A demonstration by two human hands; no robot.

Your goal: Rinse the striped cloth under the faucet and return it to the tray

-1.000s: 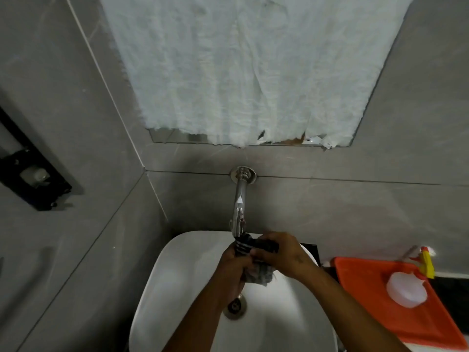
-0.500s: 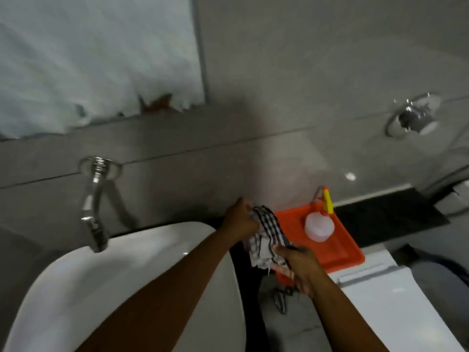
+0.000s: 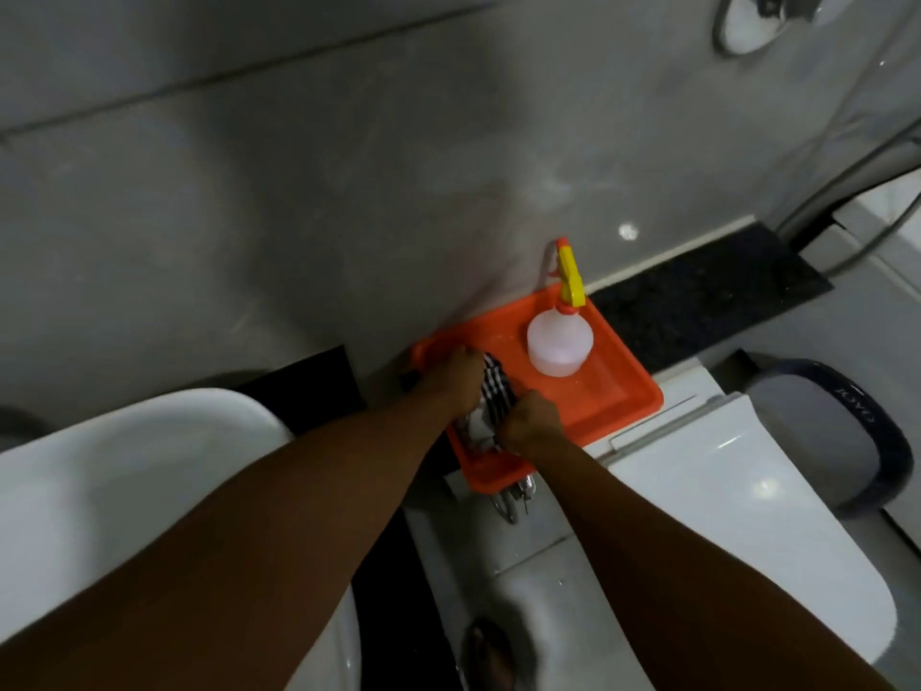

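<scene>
Two hands: the left hand (image 3: 456, 379) and right hand (image 3: 533, 428), both closed on the striped cloth (image 3: 491, 401), at centre frame.
Cloth position: bunched between the hands, over the left part of the orange tray (image 3: 618, 391); whether it touches the tray floor is unclear.
Handling: probably wet, soft, limp and heavier than dry; best gripped by its bunched folds.
Nearby: a spray bottle (image 3: 559, 344) stands on the tray's upper right; white sink (image 3: 149, 456) at lower left.

Grey tiled wall (image 3: 299, 192), dimly lit; white basin (image 3: 124, 466) lower left, white toilet (image 3: 722, 541) lower right.
</scene>
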